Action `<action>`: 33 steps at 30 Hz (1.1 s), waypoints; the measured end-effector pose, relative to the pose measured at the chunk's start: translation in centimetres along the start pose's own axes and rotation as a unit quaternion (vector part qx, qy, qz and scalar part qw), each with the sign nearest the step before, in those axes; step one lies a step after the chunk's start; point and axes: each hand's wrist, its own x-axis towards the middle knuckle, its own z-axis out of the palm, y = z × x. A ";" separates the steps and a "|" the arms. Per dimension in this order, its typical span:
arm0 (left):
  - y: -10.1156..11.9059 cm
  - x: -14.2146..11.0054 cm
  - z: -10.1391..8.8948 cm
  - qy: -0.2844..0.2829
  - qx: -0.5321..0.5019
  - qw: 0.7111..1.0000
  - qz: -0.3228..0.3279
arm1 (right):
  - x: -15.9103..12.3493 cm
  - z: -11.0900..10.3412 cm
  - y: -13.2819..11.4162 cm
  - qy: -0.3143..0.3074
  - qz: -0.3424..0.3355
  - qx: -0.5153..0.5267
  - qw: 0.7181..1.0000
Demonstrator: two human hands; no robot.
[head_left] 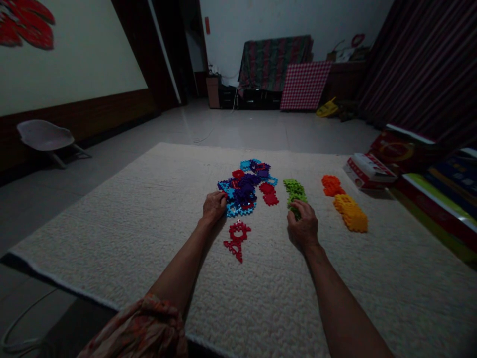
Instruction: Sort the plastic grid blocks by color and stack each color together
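A mixed pile of flat toothed plastic building pieces [246,186], purple, blue and red, lies on the pale mat. My left hand [214,207] rests at the pile's left edge with its fingers curled together; what they hold, if anything, is hidden. To the right lies a row of overlapping green pieces [294,188]. Over its near end, my right hand [304,223] is closed, with a green piece [295,213] at the fingertips. Red pieces [237,238] with cut-out middles lie nearer to me, between my forearms. Two solid red pieces [269,193] sit right of the pile.
Orange pieces [331,185] and a yellow stack [351,213] lie farther right on the mat [122,214]. Beyond them are a red-and-white box [369,170] and larger boxes. A small chair [46,136] stands on the tiled floor at left.
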 end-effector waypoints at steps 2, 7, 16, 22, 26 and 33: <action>-0.1 -0.1 0.1 0.020 -0.005 1.000 -0.012 | 0.0 0.0 0.0 0.000 0.005 0.001 1.000; 0.6 -0.1 0.1 0.089 -0.056 0.994 -0.030 | 0.0 0.0 0.2 0.006 0.001 0.008 1.000; 2.5 0.7 0.1 0.112 -0.107 0.988 -0.008 | 0.2 0.0 -0.1 0.013 -0.002 0.009 1.000; 4.7 0.8 0.3 0.093 -0.103 0.990 0.026 | 0.1 -0.1 -0.2 0.020 0.006 0.005 1.000; 7.6 0.6 2.1 0.028 -0.133 0.988 0.072 | 0.0 -0.3 -0.8 0.002 0.000 0.005 1.000; 12.8 1.7 8.0 -0.077 -0.237 0.947 0.204 | -1.0 -1.2 -0.6 -0.019 0.029 -0.038 0.999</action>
